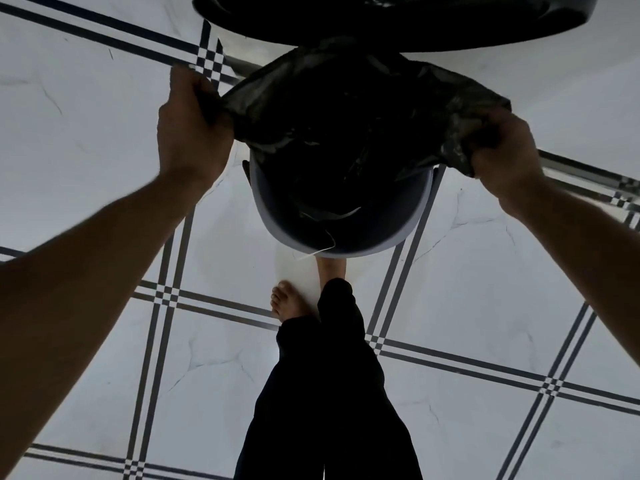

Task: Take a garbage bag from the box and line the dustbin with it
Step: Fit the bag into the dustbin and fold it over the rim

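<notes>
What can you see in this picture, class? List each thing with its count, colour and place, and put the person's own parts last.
bag: one, black, stretched open over the bin's far side, held at both edges.
bin: one, grey, on the floor in front of the feet; near rim still bare.
string: one, white, hanging over the bin's near rim.
dark round object: one, black, top edge of view; cannot tell what it is.
floor: white marbled tiles with dark striped lines.
left hand: one, gripping the bag's left edge.
right hand: one, gripping the bag's right edge.
feet: two, bare, below the bin.
legs: dark trousers, bottom centre.
</notes>
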Demonstrator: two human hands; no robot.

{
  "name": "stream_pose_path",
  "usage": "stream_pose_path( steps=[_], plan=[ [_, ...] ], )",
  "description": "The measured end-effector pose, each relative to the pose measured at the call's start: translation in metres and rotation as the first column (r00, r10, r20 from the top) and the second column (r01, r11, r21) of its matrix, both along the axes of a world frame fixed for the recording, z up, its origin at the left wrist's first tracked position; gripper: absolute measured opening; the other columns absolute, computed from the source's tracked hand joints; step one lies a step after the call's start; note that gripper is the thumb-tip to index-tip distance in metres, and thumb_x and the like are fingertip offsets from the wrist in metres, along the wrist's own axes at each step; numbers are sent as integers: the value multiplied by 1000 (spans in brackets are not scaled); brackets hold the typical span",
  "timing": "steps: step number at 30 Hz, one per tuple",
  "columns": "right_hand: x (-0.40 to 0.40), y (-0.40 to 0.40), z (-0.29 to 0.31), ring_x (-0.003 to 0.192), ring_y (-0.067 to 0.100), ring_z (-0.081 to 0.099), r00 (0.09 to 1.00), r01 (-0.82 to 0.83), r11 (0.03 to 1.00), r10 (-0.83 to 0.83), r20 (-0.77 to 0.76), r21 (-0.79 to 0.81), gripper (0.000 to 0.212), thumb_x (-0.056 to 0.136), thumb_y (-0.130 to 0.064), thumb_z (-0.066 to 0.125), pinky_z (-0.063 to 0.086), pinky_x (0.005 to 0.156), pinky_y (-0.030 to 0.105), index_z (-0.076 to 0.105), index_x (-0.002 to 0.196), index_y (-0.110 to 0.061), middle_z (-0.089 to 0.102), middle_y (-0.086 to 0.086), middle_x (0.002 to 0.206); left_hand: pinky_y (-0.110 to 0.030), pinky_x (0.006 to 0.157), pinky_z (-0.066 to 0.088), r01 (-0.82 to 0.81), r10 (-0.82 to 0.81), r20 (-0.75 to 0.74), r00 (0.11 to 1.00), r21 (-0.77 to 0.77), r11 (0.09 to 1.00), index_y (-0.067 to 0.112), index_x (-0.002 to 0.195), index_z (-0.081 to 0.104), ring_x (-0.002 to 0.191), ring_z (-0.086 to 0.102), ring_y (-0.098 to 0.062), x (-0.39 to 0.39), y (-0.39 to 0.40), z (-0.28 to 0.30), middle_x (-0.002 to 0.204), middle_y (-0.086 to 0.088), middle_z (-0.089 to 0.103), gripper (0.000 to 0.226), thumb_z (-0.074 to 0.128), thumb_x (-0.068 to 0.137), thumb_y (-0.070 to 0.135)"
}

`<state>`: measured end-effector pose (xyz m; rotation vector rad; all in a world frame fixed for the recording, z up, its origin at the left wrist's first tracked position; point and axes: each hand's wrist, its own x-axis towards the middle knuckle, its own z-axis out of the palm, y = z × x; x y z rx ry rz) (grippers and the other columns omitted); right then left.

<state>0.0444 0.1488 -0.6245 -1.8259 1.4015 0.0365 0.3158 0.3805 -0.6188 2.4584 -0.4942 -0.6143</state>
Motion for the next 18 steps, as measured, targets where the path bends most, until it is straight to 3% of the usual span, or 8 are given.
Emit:
stream_pose_path(
  steps=[2, 3, 5, 8, 10, 14, 16, 18],
  plan=[
    [-2, 1, 2, 96, 27, 62, 976, -198, 980, 195, -94, -23, 51, 85, -11, 55, 54, 79, 40, 53, 132, -30, 65, 2, 111, -6, 58, 38, -54, 51, -46, 998, -60, 997, 33, 79, 34, 63, 49, 13, 3, -8, 3, 71, 19, 48, 24, 47, 82, 13],
    [-3, 1, 5, 95, 28, 59, 947, -299, 954, 294, -132, -20, 61, 85, -5, 54, 50, 77, 35, 46, 141, -30, 63, 3, 112, -8, 63, 42, -95, 88, -73, 993, -99, 990, 32, 81, 37, 65, 50, 12, 6, -12, 3, 73, 19, 49, 21, 47, 81, 14],
    [-3, -2, 6, 97, 37, 60, 865, -466, 885, 451, -218, -17, 70, 82, 4, 54, 46, 76, 33, 42, 145, -24, 63, 13, 113, -34, 79, 57, -172, 152, -144, 978, -144, 974, 32, 81, 40, 73, 53, 0, 16, -17, 1, 78, 16, 53, 17, 49, 79, 18],
    [-6, -9, 2, 101, 46, 60, 742, -612, 791, 567, -357, -15, 67, 78, 1, 60, 51, 77, 43, 46, 140, -20, 60, 22, 111, -54, 66, 60, -155, 128, -206, 970, -120, 981, 35, 76, 41, 79, 56, -20, 26, -15, -6, 79, 10, 53, 27, 48, 73, 10],
    [-8, -12, 0, 100, 46, 60, 667, -680, 733, 604, -436, -25, 61, 81, -5, 62, 47, 73, 41, 46, 138, -19, 57, 21, 112, -48, 64, 61, -81, 68, -160, 985, -71, 994, 35, 69, 41, 75, 53, -18, 28, -12, -8, 74, 13, 51, 32, 46, 67, 3],
    [-8, -18, -6, 100, 47, 61, 637, -706, 707, 608, -474, -44, 63, 82, -8, 61, 44, 72, 41, 41, 141, -19, 55, 19, 117, -15, 63, 49, 168, -169, -33, 985, -42, 985, 28, 62, 47, 71, 57, 2, 27, 0, -8, 78, 8, 62, 35, 50, 67, -7],
    [-5, -21, -12, 97, 48, 62, 643, -699, 714, 597, -480, -49, 65, 80, -8, 62, 47, 72, 43, 38, 141, -18, 55, 19, 115, -5, 72, 45, 236, -239, -14, 971, -118, 965, 17, 74, 68, 82, 57, 5, 26, 3, -5, 88, 3, 64, 29, 46, 69, -2],
    [1, -22, -16, 97, 49, 61, 667, -679, 732, 585, -461, -53, 70, 78, -6, 62, 49, 75, 46, 36, 142, -16, 54, 20, 115, -5, 85, 43, 283, -280, 40, 959, -103, 954, 8, 98, 75, 99, 57, 3, 29, 3, -8, 109, 0, 65, 38, 46, 76, 0]
  ],
)
